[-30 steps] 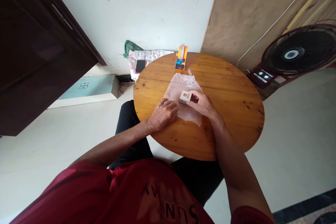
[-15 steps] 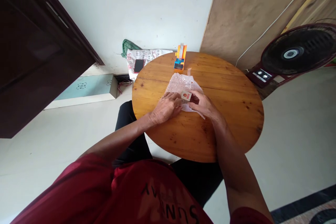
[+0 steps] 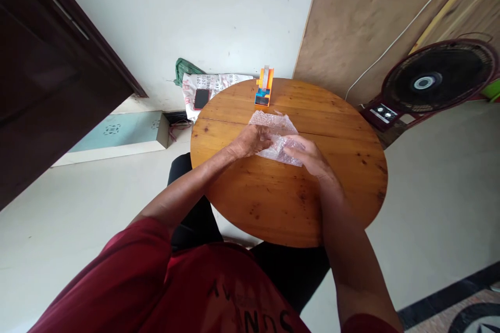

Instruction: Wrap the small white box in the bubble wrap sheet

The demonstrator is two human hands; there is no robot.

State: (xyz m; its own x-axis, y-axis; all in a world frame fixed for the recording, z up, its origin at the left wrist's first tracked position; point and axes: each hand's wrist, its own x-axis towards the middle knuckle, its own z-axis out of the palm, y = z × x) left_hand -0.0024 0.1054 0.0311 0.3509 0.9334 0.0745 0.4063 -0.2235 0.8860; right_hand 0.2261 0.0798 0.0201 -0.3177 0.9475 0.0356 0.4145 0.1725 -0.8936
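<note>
A sheet of clear bubble wrap (image 3: pixel 273 120) lies on the round wooden table (image 3: pixel 347 177), its near part folded up into a crumpled layer. My left hand (image 3: pixel 253 140) pinches the left side of this fold, fingers closed. On the right side, my right hand (image 3: pixel 310 155) grips the wrap between thumb and fingers. The small printed box from before is hidden from sight now; whether it is under the fold cannot be made out. Behind the wrap stands an orange and blue tape dispenser (image 3: pixel 264 86).
A dark-screened phone (image 3: pixel 202 99) rests on a white printed sack (image 3: pixel 224 81) beyond the table's left edge. To the right stands a dark fan (image 3: pixel 424 82). A pale green box (image 3: pixel 113 132) lies on the floor at left.
The near edge of the bubble wrap has come up and over, and the small box has gone out of sight. My left hand has shifted slightly away from me. The view has swung a little.
</note>
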